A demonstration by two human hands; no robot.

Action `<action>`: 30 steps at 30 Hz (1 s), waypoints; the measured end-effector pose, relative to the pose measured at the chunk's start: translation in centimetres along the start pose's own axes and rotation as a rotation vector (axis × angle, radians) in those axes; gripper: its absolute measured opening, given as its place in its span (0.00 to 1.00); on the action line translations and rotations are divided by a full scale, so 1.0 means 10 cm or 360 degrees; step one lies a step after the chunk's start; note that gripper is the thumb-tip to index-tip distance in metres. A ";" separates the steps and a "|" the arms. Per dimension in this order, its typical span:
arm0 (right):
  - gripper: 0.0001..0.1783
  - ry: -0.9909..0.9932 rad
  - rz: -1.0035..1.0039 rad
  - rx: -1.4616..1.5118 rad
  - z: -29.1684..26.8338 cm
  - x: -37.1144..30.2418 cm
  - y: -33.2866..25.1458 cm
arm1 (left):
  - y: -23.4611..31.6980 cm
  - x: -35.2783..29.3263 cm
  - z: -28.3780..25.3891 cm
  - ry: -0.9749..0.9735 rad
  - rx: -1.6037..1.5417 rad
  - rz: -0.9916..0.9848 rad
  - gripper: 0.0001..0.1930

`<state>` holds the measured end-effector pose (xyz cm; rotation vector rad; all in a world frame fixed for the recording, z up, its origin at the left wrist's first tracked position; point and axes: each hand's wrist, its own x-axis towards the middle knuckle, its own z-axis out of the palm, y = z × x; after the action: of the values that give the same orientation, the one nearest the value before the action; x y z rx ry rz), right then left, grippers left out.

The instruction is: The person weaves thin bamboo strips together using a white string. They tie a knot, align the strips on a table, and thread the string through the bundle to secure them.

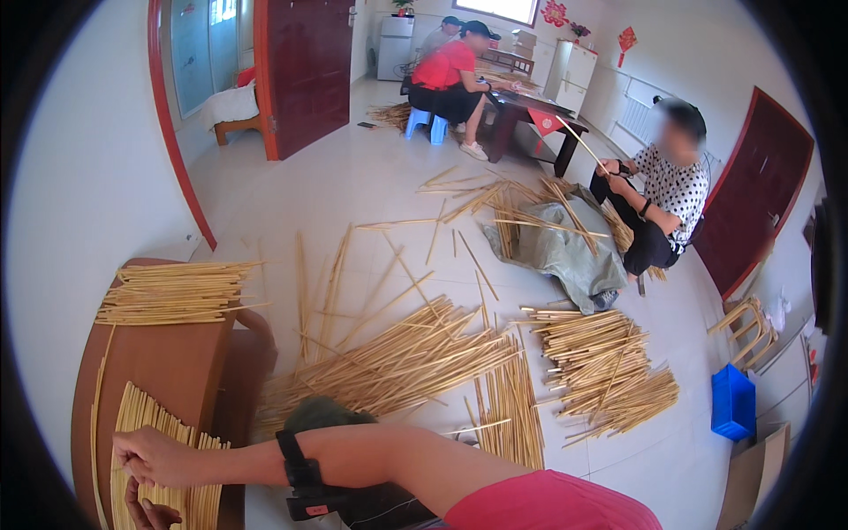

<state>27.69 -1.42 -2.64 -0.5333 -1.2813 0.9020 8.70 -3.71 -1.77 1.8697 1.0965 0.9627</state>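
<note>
A row of thin straw-coloured sticks lies side by side on the brown wooden table at the lower left. My right hand is over this row, its fingers curled together; anything between them is hidden or too small to make out. Just below, at the picture's edge, my left hand shows only in part, its visible fingers apart beside the sticks. A second bundle of sticks rests across the table's far end. One long stick lies along the table's left side.
Large heaps of sticks and another pile cover the floor to the right. A person in a dotted shirt holds a stick near a grey-green sheet. Another in red sits behind. A blue crate stands right.
</note>
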 end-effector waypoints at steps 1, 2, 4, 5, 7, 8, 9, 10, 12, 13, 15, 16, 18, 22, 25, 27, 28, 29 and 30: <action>0.05 -0.0024 0.0083 -0.0058 0.01 0.00 0.01 | 0.03 0.00 0.05 -0.0067 -0.0129 0.0029 0.25; 0.05 0.0002 -0.0033 0.0000 0.02 0.00 0.01 | 0.06 0.00 0.08 -0.0133 -0.0259 0.0059 0.26; 0.05 0.0023 0.0095 0.0138 0.06 -0.02 -0.01 | 0.06 0.05 0.15 -0.0220 -0.0179 0.0269 0.27; 0.05 0.0059 0.0020 0.0100 0.07 -0.02 -0.02 | 0.06 0.08 0.16 -0.0270 -0.0142 0.0239 0.26; 0.04 0.0097 0.0041 0.0154 0.08 -0.01 -0.07 | 0.02 0.12 0.15 -0.0286 -0.0122 0.0155 0.23; 0.04 0.0067 0.0068 0.0121 0.09 -0.02 -0.09 | 0.00 0.13 0.13 -0.0259 -0.0061 0.0194 0.22; 0.04 0.0047 0.0115 0.0137 0.09 -0.02 -0.11 | -0.02 0.16 0.12 -0.0231 0.0001 0.0234 0.22; 0.04 0.0035 0.0194 0.0201 0.10 -0.03 -0.12 | -0.05 0.18 0.10 -0.0201 0.0064 0.0275 0.21; 0.04 0.0040 0.0144 0.0139 0.11 -0.03 -0.12 | -0.13 0.28 0.18 0.0042 -0.0147 0.0350 0.14; 0.04 0.0046 0.0187 0.0165 0.12 -0.03 -0.11 | -0.16 0.31 0.18 0.0030 -0.0226 0.0347 0.14; 0.04 0.0004 0.0161 0.0147 0.14 0.00 -0.06 | -0.22 0.34 0.15 -0.0128 -0.0357 0.0299 0.16; 0.03 -0.0001 0.0229 0.0170 0.15 0.01 -0.02 | -0.24 0.35 0.11 -0.0274 -0.0407 0.0258 0.19; 0.03 -0.0037 0.0205 0.0113 0.17 0.02 0.06 | -0.30 0.31 -0.01 -0.0344 -0.0316 0.0232 0.21; 0.04 -0.0008 0.0253 0.0155 0.20 0.03 0.23 | -0.44 0.34 -0.15 -0.0439 -0.0188 0.0123 0.23; 0.04 0.0098 0.0450 0.0240 0.19 0.05 0.29 | -0.54 0.42 -0.09 -0.0350 -0.0407 0.0109 0.21; 0.04 0.0180 0.0435 0.0141 0.17 0.12 0.28 | -0.56 0.43 -0.08 -0.0327 -0.0339 0.0149 0.11; 0.05 0.0197 0.0574 0.0077 0.17 0.18 0.27 | -0.56 0.41 -0.10 -0.0275 -0.0290 0.0143 0.08; 0.06 0.0149 0.0596 0.0083 0.15 0.24 0.25 | -0.57 0.40 -0.13 -0.0234 -0.0341 0.0113 0.10; 0.06 0.0172 0.0646 0.0171 0.14 0.29 0.23 | -0.57 0.39 -0.15 -0.0174 -0.0385 0.0054 0.12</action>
<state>25.78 2.08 -2.42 -0.7624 -1.0362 1.2535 6.79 2.22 -5.17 1.7260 0.8463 0.9548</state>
